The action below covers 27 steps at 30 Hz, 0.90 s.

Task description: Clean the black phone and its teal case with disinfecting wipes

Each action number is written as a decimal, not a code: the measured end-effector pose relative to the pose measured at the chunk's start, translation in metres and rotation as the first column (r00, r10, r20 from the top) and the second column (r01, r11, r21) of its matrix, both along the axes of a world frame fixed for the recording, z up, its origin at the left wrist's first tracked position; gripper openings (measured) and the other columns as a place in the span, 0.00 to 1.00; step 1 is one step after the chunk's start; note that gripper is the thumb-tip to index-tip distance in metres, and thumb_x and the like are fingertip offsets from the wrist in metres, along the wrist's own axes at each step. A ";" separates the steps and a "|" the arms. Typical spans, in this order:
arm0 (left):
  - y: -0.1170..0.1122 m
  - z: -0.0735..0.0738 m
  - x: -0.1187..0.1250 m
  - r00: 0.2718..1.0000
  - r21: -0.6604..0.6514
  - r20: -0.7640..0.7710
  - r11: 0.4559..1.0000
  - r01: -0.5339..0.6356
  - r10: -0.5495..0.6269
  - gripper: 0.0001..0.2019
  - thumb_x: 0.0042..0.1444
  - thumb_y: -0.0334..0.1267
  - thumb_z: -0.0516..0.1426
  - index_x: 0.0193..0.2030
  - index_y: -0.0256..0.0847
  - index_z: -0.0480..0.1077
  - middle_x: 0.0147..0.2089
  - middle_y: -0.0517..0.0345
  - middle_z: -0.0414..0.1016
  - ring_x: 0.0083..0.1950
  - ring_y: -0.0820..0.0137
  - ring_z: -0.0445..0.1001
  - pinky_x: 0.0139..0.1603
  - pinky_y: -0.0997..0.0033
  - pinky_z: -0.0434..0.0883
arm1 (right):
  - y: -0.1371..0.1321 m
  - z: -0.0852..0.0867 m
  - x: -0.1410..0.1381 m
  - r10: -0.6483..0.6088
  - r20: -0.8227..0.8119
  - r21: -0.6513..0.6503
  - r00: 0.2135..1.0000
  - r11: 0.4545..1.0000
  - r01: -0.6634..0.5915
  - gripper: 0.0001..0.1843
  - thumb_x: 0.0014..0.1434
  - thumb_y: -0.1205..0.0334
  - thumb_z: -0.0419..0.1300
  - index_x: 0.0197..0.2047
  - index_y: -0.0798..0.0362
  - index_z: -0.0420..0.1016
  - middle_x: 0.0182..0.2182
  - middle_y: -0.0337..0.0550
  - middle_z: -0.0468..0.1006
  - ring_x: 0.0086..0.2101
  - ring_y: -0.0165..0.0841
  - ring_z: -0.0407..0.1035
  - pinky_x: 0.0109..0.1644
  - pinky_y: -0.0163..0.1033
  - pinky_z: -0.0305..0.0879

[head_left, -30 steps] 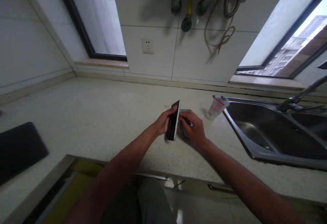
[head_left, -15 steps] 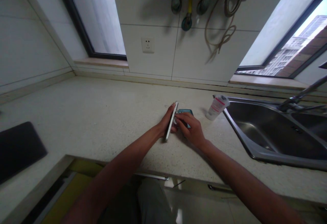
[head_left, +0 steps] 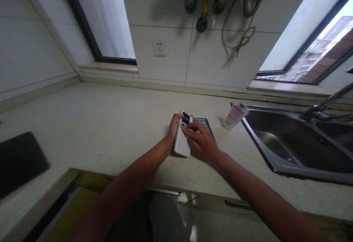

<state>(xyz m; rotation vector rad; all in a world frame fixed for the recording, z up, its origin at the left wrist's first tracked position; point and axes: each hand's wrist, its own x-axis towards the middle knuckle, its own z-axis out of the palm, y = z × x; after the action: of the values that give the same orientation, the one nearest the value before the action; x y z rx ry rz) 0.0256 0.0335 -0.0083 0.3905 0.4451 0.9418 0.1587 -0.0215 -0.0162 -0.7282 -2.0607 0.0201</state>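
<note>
My left hand (head_left: 173,126) is closed around the left edge of a white smartphone (head_left: 181,144), held with its back and dark camera lenses facing up. My right hand (head_left: 202,139) has its fingertips pinched together over the phone's back, just below the lenses. Whatever lies in that pinch, if anything, is too small to make out. A teal phone case (head_left: 210,126) with lens cutouts lies on the counter to the right of the phone, partly covered by my right hand.
A clear plastic cup (head_left: 235,115) with pink print stands tilted beside the steel sink (head_left: 271,137), which has a tap (head_left: 320,109). A flat black object (head_left: 22,161) lies at the left of the pale countertop (head_left: 116,124). Pipes and an outlet (head_left: 159,48) are on the wall.
The phone has turned from edge-on to back-up, and its lenses now show. My right fingertips have shifted from beside the phone onto its back. More of the teal case is visible.
</note>
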 end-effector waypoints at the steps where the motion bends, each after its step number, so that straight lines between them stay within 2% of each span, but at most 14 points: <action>1: 0.000 0.001 -0.001 1.000 0.001 0.007 1.000 0.015 -0.015 0.21 0.47 0.44 0.53 0.43 0.33 0.74 0.35 0.47 0.80 0.37 0.60 0.79 0.37 0.63 0.75 | -0.001 0.000 0.000 -0.013 0.013 0.021 1.000 1.000 0.012 0.20 0.64 0.68 0.55 0.57 0.45 0.75 0.47 0.49 0.76 0.46 0.40 0.70 0.50 0.52 0.68; 6: 0.000 0.006 -0.007 0.992 0.030 0.077 0.995 0.094 -0.096 0.29 0.42 0.42 0.53 0.51 0.31 0.72 0.45 0.40 0.81 0.45 0.54 0.80 0.45 0.57 0.74 | 0.002 0.001 0.003 -0.132 0.032 0.107 0.991 0.986 0.128 0.15 0.63 0.67 0.57 0.51 0.45 0.78 0.44 0.48 0.77 0.44 0.40 0.70 0.47 0.50 0.67; 9: -0.001 0.008 -0.009 0.986 0.059 0.105 0.991 0.124 -0.130 0.31 0.42 0.42 0.52 0.54 0.31 0.72 0.47 0.40 0.80 0.45 0.54 0.80 0.45 0.57 0.74 | 0.007 0.000 0.010 -0.233 -0.002 0.125 0.973 0.965 0.231 0.12 0.63 0.67 0.59 0.47 0.47 0.80 0.40 0.47 0.77 0.42 0.40 0.69 0.45 0.49 0.66; 12: -0.002 0.009 -0.011 0.985 0.078 0.095 0.987 0.139 -0.146 0.31 0.44 0.43 0.52 0.55 0.32 0.72 0.46 0.42 0.81 0.42 0.56 0.80 0.42 0.60 0.74 | 0.012 -0.002 0.015 -0.293 -0.026 0.114 0.956 0.949 0.294 0.12 0.63 0.66 0.59 0.47 0.47 0.80 0.39 0.47 0.77 0.42 0.40 0.69 0.44 0.48 0.66; 16: -0.003 0.009 -0.011 0.975 0.077 0.085 0.977 0.199 -0.205 0.27 0.54 0.48 0.52 0.55 0.33 0.72 0.41 0.44 0.81 0.36 0.60 0.80 0.36 0.64 0.74 | 0.015 -0.004 0.019 -0.310 -0.045 0.099 0.950 0.945 0.313 0.14 0.63 0.67 0.58 0.50 0.48 0.80 0.40 0.49 0.77 0.41 0.41 0.70 0.44 0.48 0.67; 19: -0.005 0.008 -0.010 0.969 0.054 0.077 0.972 0.230 -0.234 0.28 0.60 0.56 0.50 0.54 0.35 0.73 0.37 0.46 0.81 0.36 0.60 0.80 0.37 0.63 0.75 | 0.017 -0.004 0.020 -0.324 -0.100 0.079 0.941 0.940 0.332 0.16 0.64 0.67 0.57 0.53 0.45 0.79 0.41 0.49 0.78 0.41 0.41 0.71 0.43 0.48 0.68; 23: -0.006 0.007 -0.008 0.959 0.030 0.075 0.962 0.271 -0.272 0.30 0.62 0.62 0.48 0.50 0.37 0.74 0.34 0.48 0.81 0.36 0.59 0.80 0.37 0.62 0.75 | 0.018 -0.004 0.021 -0.300 -0.114 0.084 0.947 0.947 0.310 0.20 0.65 0.69 0.55 0.57 0.44 0.76 0.45 0.50 0.78 0.45 0.42 0.72 0.46 0.51 0.70; 27: -0.006 0.005 -0.005 0.942 0.022 0.093 0.947 0.321 -0.322 0.32 0.64 0.63 0.44 0.46 0.36 0.75 0.33 0.47 0.80 0.33 0.60 0.80 0.33 0.64 0.74 | 0.015 0.002 0.017 -0.237 -0.076 0.102 0.969 0.964 0.244 0.24 0.67 0.68 0.53 0.63 0.44 0.71 0.48 0.51 0.78 0.48 0.42 0.72 0.50 0.52 0.72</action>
<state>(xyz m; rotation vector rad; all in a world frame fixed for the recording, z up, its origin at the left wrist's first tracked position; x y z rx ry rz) 0.0209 0.0279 -0.0035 0.4084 0.2797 0.6403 0.1759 -0.0064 -0.0145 -0.8922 -1.8854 -0.2055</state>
